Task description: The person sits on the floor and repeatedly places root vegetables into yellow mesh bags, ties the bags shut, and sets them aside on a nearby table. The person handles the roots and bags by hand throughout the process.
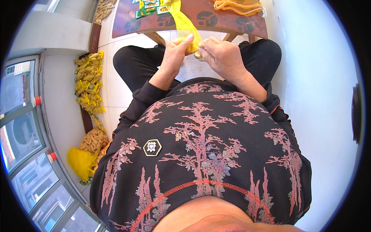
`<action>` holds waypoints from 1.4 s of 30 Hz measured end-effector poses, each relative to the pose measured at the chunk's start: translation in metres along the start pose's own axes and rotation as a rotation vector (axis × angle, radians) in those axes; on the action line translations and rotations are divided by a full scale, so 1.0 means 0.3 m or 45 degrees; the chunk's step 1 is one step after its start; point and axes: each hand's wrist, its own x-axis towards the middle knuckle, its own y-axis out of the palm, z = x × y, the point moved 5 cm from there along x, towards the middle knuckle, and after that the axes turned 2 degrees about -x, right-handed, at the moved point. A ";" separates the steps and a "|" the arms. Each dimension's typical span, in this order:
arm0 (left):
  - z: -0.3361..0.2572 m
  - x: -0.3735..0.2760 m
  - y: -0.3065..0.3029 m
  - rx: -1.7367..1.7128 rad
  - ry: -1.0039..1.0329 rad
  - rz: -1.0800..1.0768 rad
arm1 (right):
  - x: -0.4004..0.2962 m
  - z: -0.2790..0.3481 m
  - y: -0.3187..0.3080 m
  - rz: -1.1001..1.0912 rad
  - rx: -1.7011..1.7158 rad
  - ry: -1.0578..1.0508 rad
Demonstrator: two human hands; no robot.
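Note:
A yellow mesh bag (185,24) runs from the low table's edge down to my hands. My left hand (178,49) holds it between thumb and fingers, and the thumb points up along the mesh. My right hand (220,55) pinches the bag's lower end, with its fingers curled. At those fingertips is a small rounded brownish-gold item (197,55); what it is cannot be told. Both hands are above the gap between my knees. Green and white printed tags (149,7) lie on the table, left of the mesh.
A low reddish-brown table (145,25) stands before me, with orange mesh (239,7) at its right. Filled yellow mesh bags (88,81) line the left wall, near a filled mesh sack (93,140) and bunched yellow mesh (79,163). A pale wall (313,87) is at my right.

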 end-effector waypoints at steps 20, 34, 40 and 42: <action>-0.036 -0.105 -0.048 -0.002 0.184 0.101 | 0.011 -0.006 0.010 0.125 0.070 0.084; -0.028 -0.115 -0.034 -0.007 0.221 0.066 | -0.016 0.017 -0.046 0.247 0.188 0.277; -0.033 -0.112 -0.009 -0.014 0.221 0.081 | -0.004 0.010 0.012 0.175 -0.049 0.179; -0.019 -0.106 -0.014 0.028 0.215 0.081 | 0.005 -0.015 0.000 0.128 -0.015 0.202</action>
